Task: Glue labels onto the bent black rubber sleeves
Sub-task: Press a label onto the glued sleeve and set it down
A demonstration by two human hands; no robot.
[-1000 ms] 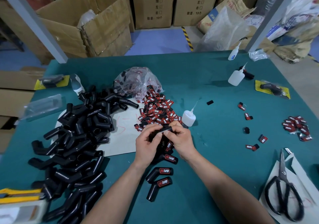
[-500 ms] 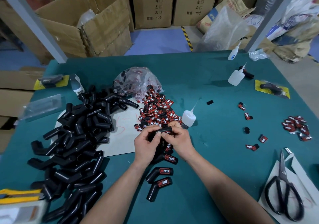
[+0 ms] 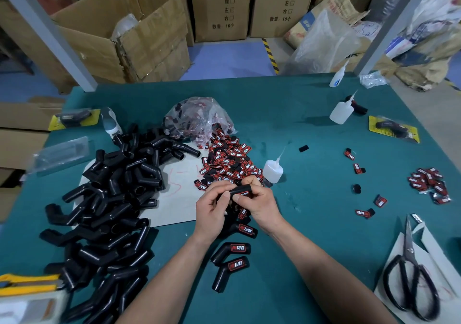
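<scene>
On the green surface (image 3: 311, 236), bare sleeves (image 3: 112, 211) lay heaped at nine o'clock, loose labels (image 3: 229, 161) at twelve. At centre the left hand (image 3: 212, 211) and right hand (image 3: 262, 206) met, both clamped on one labelled bent sleeve (image 3: 240, 189).

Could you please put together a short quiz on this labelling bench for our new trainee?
1. True or false: the left hand and the right hand together hold one black sleeve.
2. The glue bottle beside the label heap is: A) upright on the table, B) tipped on its side, C) held in the left hand.
3. Fill in: the pile of unlabelled sleeves lies on the person's ____ side.
Key: 1 true; 2 A; 3 left.
</scene>
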